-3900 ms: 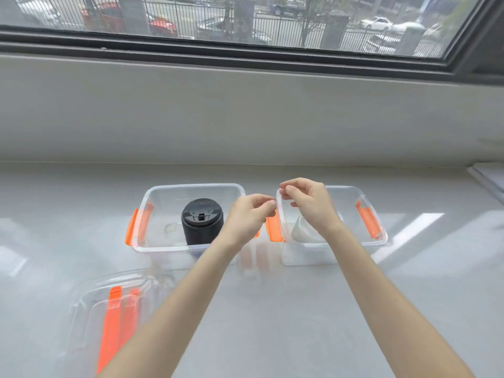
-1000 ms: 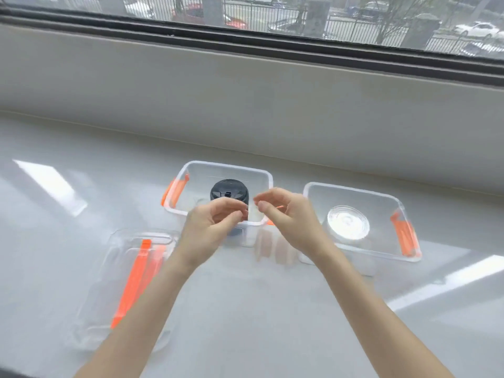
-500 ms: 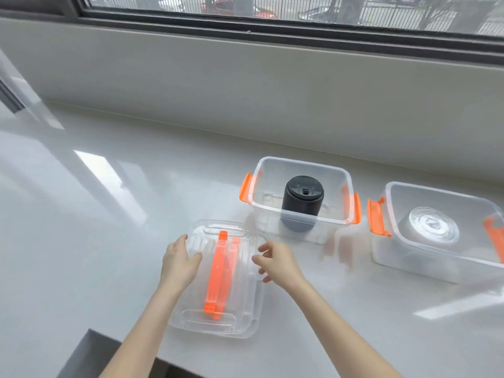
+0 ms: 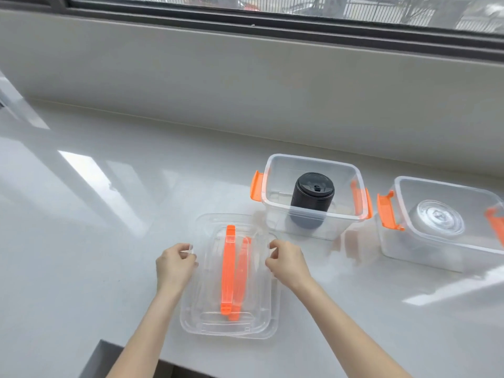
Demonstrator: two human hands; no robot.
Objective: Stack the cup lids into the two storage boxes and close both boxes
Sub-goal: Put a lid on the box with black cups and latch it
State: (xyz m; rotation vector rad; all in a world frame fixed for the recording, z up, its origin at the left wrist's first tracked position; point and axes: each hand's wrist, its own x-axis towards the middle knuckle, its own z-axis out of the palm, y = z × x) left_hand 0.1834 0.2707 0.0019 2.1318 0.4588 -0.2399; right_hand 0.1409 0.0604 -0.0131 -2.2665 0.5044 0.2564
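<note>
Two clear box covers with orange handles (image 4: 228, 271) lie stacked on the white counter near its front edge. My left hand (image 4: 174, 266) pinches the left rim of the top cover and my right hand (image 4: 286, 261) pinches its right rim. Behind them stands an open clear box (image 4: 275, 192) with orange latches, holding a stack of black cup lids (image 4: 312, 197). Further right a second open box (image 4: 401, 214) holds a stack of clear cup lids (image 4: 436, 222).
The white glossy counter (image 4: 95, 227) runs to a low wall under a window at the back. The counter's front edge and a dark gap (image 4: 101, 358) lie just below the covers.
My view turned left and both hands came down from between the two boxes to the stacked covers. Fingers that hovered at the covers' sides now close on the top cover's rims.
</note>
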